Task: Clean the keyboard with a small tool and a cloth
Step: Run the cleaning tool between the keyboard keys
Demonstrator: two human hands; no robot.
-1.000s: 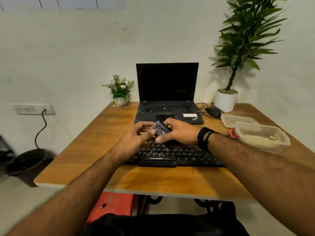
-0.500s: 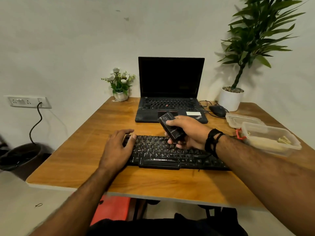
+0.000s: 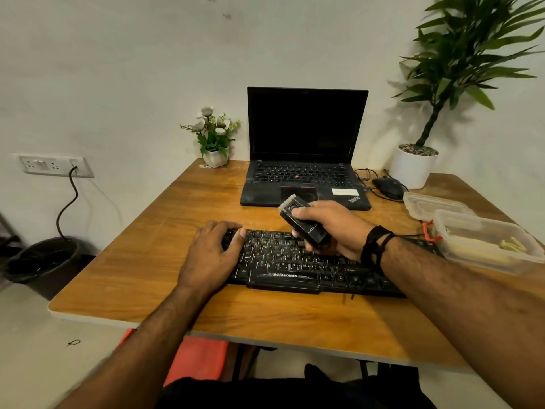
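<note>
The left hand (image 3: 211, 255) covers the left end of the keyboard (image 3: 298, 265), so the keys under it cannot be seen. The right hand (image 3: 333, 228) and forearm hide the right part of the keyboard. The lower end of the small black tool (image 3: 303, 224) is hidden inside the fingers. The tall plant (image 3: 472, 54) is cut by the top and right edges. What lies in the plastic box (image 3: 483, 243) is too blurred to name

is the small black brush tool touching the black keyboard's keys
No, the right hand holds the small black brush tool raised above the black keyboard.
</note>
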